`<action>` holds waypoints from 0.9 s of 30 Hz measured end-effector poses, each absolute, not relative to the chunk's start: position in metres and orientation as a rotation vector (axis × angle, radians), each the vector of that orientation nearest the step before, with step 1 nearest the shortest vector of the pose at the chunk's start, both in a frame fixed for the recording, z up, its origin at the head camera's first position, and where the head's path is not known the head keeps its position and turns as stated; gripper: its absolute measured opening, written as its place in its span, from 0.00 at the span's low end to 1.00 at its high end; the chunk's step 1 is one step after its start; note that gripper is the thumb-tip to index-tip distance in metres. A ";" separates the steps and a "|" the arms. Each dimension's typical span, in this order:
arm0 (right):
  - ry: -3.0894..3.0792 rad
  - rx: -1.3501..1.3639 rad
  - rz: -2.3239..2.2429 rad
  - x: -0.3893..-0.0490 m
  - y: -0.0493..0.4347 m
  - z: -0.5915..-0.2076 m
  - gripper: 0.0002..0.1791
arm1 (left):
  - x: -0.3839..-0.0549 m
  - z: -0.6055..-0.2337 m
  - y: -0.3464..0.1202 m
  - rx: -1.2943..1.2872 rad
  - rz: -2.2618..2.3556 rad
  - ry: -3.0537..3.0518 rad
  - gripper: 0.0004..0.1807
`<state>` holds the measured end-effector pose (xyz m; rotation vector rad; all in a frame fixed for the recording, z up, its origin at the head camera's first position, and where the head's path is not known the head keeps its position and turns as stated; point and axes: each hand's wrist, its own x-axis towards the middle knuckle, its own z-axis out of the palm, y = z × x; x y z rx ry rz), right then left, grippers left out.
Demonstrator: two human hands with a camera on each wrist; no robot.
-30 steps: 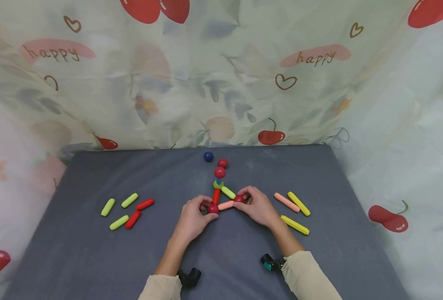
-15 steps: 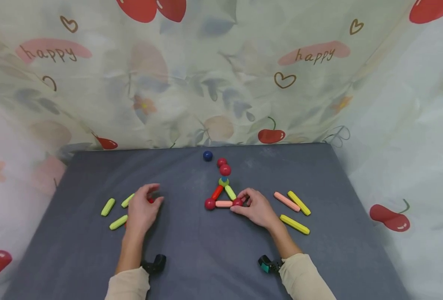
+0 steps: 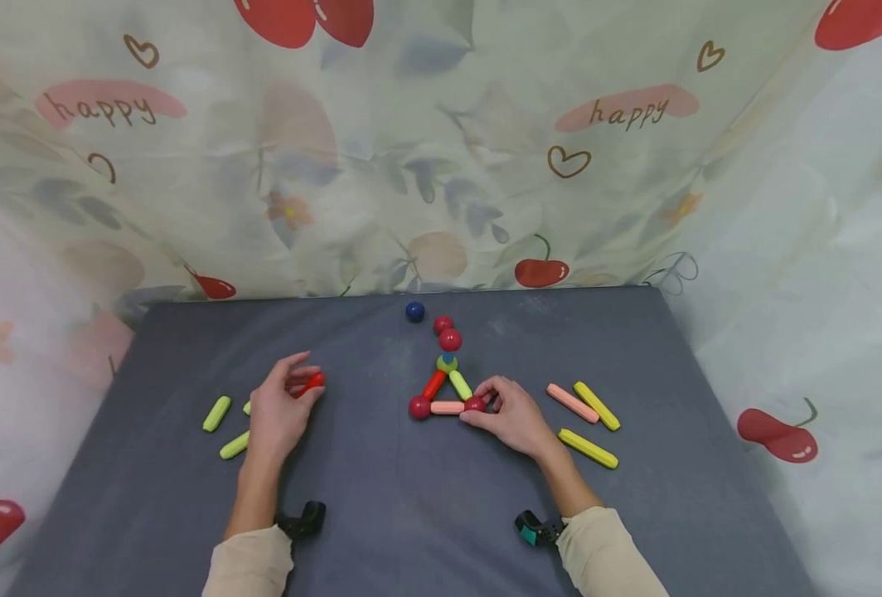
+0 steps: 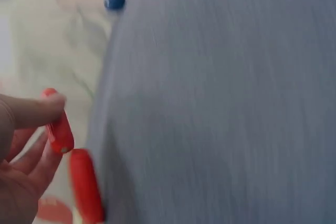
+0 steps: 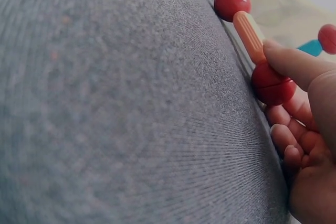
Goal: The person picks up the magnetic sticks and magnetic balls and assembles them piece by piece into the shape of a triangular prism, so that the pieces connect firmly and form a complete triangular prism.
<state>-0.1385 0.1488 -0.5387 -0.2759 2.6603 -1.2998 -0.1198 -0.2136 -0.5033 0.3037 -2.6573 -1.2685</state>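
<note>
In the head view my left hand [image 3: 277, 410] pinches a short red stick [image 3: 315, 381] between thumb and fingers, off the cloth. The left wrist view shows a second red stick [image 4: 85, 184] below it. My right hand [image 3: 516, 421] holds the red ball [image 3: 473, 404] at the right corner of a triangle. A pink stick [image 3: 447, 408] joins that ball to another red ball [image 3: 419, 407]. A red stick [image 3: 433, 385] and a light green stick [image 3: 460, 385] run to a green ball [image 3: 447, 365], from which a blue stick [image 5: 311, 48] rises to a red ball [image 3: 450, 339].
Light green sticks [image 3: 217, 413] lie at the left, partly behind my left hand. At the right are a pink stick [image 3: 572, 403] and two yellow sticks [image 3: 588, 448]. A blue ball [image 3: 414, 312] and a loose red ball [image 3: 443, 324] sit near the back edge.
My left hand has let go of the triangle's left ball, moved left to the loose sticks and picked up a red one. The triangle has turned slightly; my right hand stays on its corner ball.
</note>
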 end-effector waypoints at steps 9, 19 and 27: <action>2.640 -0.273 -1.306 -0.140 0.149 -0.544 0.21 | -0.130 -0.507 -0.167 0.187 -1.647 -2.391 0.32; 2.660 -0.283 -1.337 -0.139 0.150 -0.545 0.21 | -0.118 -0.518 -0.101 -0.092 -1.929 -2.276 0.28; 2.719 -0.233 -1.342 -0.136 0.148 -0.546 0.19 | -0.120 -0.523 -0.098 -0.188 -1.996 -2.307 0.28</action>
